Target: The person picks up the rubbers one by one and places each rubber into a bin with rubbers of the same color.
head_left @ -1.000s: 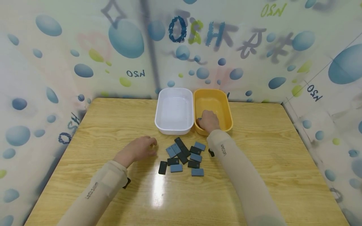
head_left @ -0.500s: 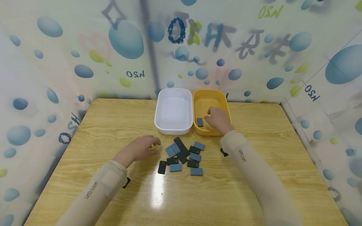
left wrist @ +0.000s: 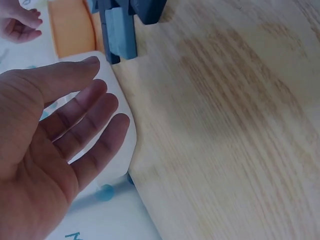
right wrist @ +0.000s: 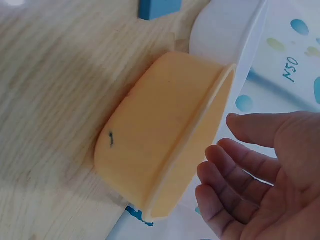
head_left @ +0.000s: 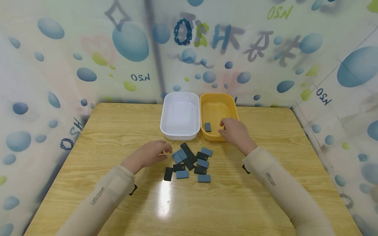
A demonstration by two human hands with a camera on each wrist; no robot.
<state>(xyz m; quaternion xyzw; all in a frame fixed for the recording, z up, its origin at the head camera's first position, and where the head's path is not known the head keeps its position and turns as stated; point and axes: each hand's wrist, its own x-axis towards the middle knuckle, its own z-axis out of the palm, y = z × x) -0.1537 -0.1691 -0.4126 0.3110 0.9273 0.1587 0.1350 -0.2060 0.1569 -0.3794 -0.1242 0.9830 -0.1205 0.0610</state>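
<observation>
In the head view my left hand (head_left: 147,154) hovers at the left edge of a loose group of small flat rectangular blocks, its fingers relaxed and holding nothing. Blue blocks such as the front one (head_left: 204,178) lie mixed with black blocks like the leftmost one (head_left: 168,174); some overlap. My right hand (head_left: 237,135) is over the front right rim of a yellow bin (head_left: 233,108), fingers loosely bent around nothing. A single blue-grey block (head_left: 208,127) lies inside that bin. The right wrist view has the right hand (right wrist: 260,175) beside the bin's rim.
A white bin (head_left: 180,133) stands against the yellow one on its left, with no block visible in it. Both sit near the back edge of a wooden table (head_left: 124,121). Behind the table rises a wall (head_left: 251,16) printed with bubbles.
My right hand has let go of the blue-grey block in the yellow bin and drawn back to the right and nearer. The left hand has shifted slightly right, towards the blocks.
</observation>
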